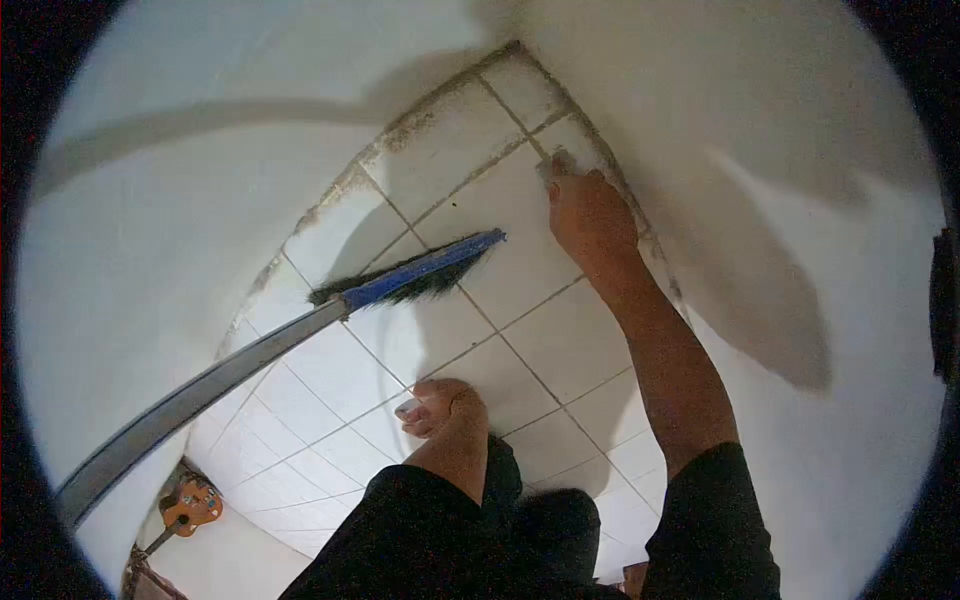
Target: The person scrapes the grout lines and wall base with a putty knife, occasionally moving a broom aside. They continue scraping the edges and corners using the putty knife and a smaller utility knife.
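My right hand point(597, 222) reaches to the floor close to the right wall, its fingers closed around something small, pale and blurred that I cannot make out, at a grout line. Nearer my body, my left hand point(447, 405) is curled above the tiles, with a small pale spot showing at its fingers; what it holds, if anything, is unclear. Between the hands and to the left lies a broom with a blue head point(425, 268), dark bristles and a long grey handle point(205, 390). Neither hand touches it. White floor tiles point(540, 345) have brownish grout lines.
Pale walls point(200, 150) meet at a corner at the top, with brown grime along the floor's edges point(405, 128). An orange guitar-shaped object point(198, 502) is at the lower left. A dark object point(942, 305) stands at the far right edge. Shadows cross both walls.
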{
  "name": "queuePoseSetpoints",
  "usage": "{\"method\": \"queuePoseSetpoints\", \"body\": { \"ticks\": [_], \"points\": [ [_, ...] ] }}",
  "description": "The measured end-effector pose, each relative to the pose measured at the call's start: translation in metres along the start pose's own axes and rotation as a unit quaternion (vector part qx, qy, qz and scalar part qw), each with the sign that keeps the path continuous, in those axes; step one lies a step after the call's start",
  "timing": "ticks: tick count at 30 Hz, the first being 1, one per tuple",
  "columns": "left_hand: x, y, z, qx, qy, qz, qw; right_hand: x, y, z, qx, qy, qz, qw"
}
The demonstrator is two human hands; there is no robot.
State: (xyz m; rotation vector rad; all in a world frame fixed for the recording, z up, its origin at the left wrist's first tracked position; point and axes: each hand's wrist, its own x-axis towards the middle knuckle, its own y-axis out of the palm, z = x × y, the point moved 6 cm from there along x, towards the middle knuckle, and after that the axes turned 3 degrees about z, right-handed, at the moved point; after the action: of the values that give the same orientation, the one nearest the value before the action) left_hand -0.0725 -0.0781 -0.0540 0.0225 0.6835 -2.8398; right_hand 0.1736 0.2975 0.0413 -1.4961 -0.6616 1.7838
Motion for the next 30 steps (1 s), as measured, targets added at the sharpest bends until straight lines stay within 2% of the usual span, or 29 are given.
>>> {"method": "queuePoseSetpoints", "body": {
  "ticks": [2,4,8,10,12,14,15,17,19,22,25,27,29,30],
  "points": [
    [-0.001,-0.017,0.0,-0.004,0.012,-0.013,1.0,-0.007,0.0,-0.003,0.006,-0.002,-0.005,1.0],
    [0.008,0.007,-0.019,-0.01,0.025,-0.022,0.999,-0.033,0.012,-0.012,-0.013,-0.002,-0.018,1.0],
    [0.006,0.019,-0.016,-0.01,0.033,-0.021,0.999,-0.03,0.018,-0.01,-0.025,0.029,-0.009,0.999],
    [0.013,0.039,-0.021,-0.005,0.034,-0.016,0.999,-0.005,-0.001,0.008,0.008,-0.029,-0.039,0.999],
    [0.035,0.084,-0.039,-0.006,0.032,-0.012,0.999,0.01,-0.009,0.014,0.002,-0.029,-0.049,0.998],
    [0.028,0.056,-0.027,-0.007,0.032,-0.015,0.999,0.009,-0.006,0.01,0.001,-0.025,-0.061,0.998],
    [-0.01,-0.023,0.0,-0.009,0.034,-0.018,0.999,0.001,0.006,-0.001,-0.004,-0.033,-0.043,0.999],
    [-0.013,-0.042,0.005,-0.012,0.036,-0.019,0.999,-0.015,0.015,-0.008,-0.01,-0.042,-0.025,0.999],
    [0.022,0.056,-0.04,-0.01,0.037,-0.014,0.999,-0.029,0.014,-0.014,-0.032,0.006,-0.022,0.999],
    [0.038,0.088,-0.037,-0.001,0.038,-0.008,0.999,-0.003,0.009,0.0,-0.025,-0.028,-0.057,0.998],
    [0.029,0.067,-0.031,-0.009,0.038,-0.005,0.999,0.025,-0.016,0.021,-0.009,-0.027,-0.068,0.997],
    [0.02,0.044,-0.012,-0.008,0.03,-0.005,0.999,0.038,-0.004,0.017,0.004,-0.037,-0.087,0.995],
    [-0.005,-0.014,0.007,-0.005,0.026,-0.002,1.0,0.033,0.003,0.008,0.014,-0.045,-0.104,0.993],
    [-0.021,-0.05,0.017,-0.004,0.024,0.0,1.0,0.019,-0.003,0.002,0.09,-0.07,-0.149,0.982]
  ]
}}
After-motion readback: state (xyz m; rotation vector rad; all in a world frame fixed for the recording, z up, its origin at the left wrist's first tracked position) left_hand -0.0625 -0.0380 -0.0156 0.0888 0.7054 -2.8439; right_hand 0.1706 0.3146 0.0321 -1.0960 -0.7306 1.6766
